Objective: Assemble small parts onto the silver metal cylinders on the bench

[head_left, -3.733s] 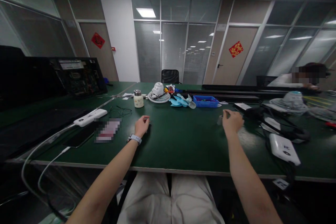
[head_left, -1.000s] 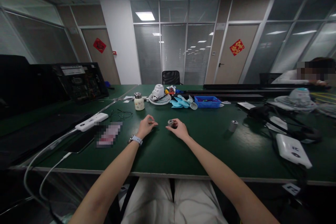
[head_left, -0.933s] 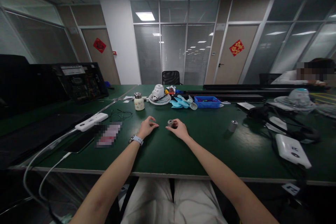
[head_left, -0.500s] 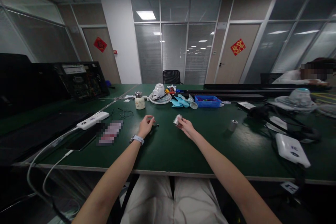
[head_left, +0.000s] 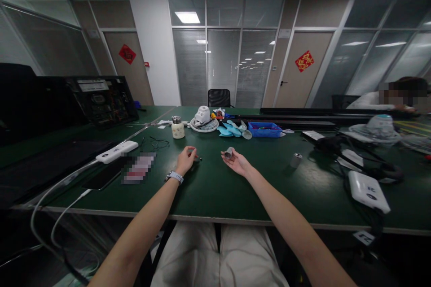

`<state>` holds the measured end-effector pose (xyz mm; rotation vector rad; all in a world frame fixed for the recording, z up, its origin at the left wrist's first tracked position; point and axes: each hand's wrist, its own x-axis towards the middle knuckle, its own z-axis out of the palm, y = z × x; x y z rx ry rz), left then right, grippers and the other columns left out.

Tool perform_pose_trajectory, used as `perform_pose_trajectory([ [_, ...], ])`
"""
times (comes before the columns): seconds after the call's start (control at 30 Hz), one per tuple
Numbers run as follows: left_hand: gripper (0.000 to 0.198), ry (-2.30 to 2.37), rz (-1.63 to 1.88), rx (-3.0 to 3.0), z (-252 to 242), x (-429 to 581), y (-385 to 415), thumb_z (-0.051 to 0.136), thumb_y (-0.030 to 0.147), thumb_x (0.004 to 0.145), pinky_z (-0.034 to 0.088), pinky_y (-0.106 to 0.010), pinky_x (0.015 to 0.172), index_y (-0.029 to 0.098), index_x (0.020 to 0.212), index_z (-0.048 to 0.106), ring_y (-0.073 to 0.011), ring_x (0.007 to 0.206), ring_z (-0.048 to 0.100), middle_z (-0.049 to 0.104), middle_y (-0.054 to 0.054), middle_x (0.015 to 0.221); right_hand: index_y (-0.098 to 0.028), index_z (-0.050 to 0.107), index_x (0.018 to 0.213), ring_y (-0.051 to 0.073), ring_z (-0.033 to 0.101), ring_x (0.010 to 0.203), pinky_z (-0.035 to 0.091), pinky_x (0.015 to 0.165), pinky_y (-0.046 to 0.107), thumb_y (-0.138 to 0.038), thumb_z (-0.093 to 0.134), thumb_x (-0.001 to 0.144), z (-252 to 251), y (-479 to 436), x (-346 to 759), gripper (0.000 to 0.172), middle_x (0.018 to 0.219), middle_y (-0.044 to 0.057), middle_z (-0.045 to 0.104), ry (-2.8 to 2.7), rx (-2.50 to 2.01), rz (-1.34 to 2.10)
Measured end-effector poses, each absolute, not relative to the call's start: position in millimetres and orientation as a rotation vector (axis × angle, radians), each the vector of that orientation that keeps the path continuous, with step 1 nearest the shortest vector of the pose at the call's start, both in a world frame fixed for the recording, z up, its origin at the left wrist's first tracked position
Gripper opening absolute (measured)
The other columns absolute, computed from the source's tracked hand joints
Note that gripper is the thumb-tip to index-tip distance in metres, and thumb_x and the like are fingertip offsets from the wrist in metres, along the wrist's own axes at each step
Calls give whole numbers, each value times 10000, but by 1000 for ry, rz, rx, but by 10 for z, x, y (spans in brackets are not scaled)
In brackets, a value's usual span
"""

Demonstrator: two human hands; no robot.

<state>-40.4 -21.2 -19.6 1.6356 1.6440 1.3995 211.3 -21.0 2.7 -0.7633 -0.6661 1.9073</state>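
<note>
My right hand (head_left: 239,164) holds a small grey metal cylinder (head_left: 229,153), its hollow open end turned toward me, with the fingers beneath and behind it. Across from it, my left hand (head_left: 185,160) is closed in a pinch just above the table. A small dark piece (head_left: 199,158) shows at its fingertips, too small to name; whether it is gripped or lies on the table I cannot tell. To the right, a second metal cylinder (head_left: 296,160) stands upright on the green table (head_left: 215,193).
Farther back are a cream bottle (head_left: 178,129), a white fan part (head_left: 203,119), light blue fan blades (head_left: 230,129) and a blue bin (head_left: 265,130). At left lie a white power strip (head_left: 117,151) and a phone (head_left: 105,177). A white cased device (head_left: 367,192) with cables sits right.
My right hand has turned palm up, tilting the metal cylinder so its hollow end faces me. My left hand has hardly moved. The view has shifted slightly.
</note>
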Motion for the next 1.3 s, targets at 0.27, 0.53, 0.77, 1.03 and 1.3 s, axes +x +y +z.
perform_pose_trajectory([
  [0.27, 317, 1672, 1398, 1649, -180, -389, -229, 514, 435, 834, 465, -269, 615, 184, 1018, 571, -168, 600, 643, 701, -27, 710, -174, 580, 996, 127, 654, 744, 554, 675, 247, -316, 515, 916, 26, -201, 2081, 175, 848, 62, 678, -669, -828, 1851],
  [0.53, 277, 1669, 1395, 1618, -168, -381, -241, 514, 411, 831, 466, -264, 605, 190, 990, 565, -163, 591, 637, 693, -27, 705, -163, 577, 955, 98, 611, 714, 537, 642, 178, -224, 605, 857, 45, -238, 2077, 118, 821, 34, 629, -681, -928, 1787],
  [0.77, 260, 1667, 1400, 1617, -141, -365, -271, 520, 394, 826, 467, -261, 606, 187, 977, 563, -159, 591, 630, 686, -27, 698, -138, 586, 1048, 127, 611, 792, 538, 732, 248, -250, 456, 933, 69, -292, 2104, 206, 886, 70, 636, -729, -792, 1861],
  [1.03, 271, 1679, 1386, 1627, -142, -372, -276, 520, 401, 828, 472, -272, 615, 188, 988, 570, -164, 594, 633, 692, -25, 703, -172, 574, 943, 72, 421, 452, 456, 512, 198, -396, 429, 938, 16, -274, 2121, 267, 644, -15, 530, -763, -774, 1920],
  [1.3, 265, 1671, 1385, 1657, -185, -383, -249, 509, 376, 833, 466, -280, 618, 185, 1008, 566, -167, 591, 631, 696, -29, 709, -195, 507, 943, 118, 622, 645, 541, 619, 251, -263, 489, 923, 31, -289, 2082, 73, 866, 57, 672, -814, -769, 1865],
])
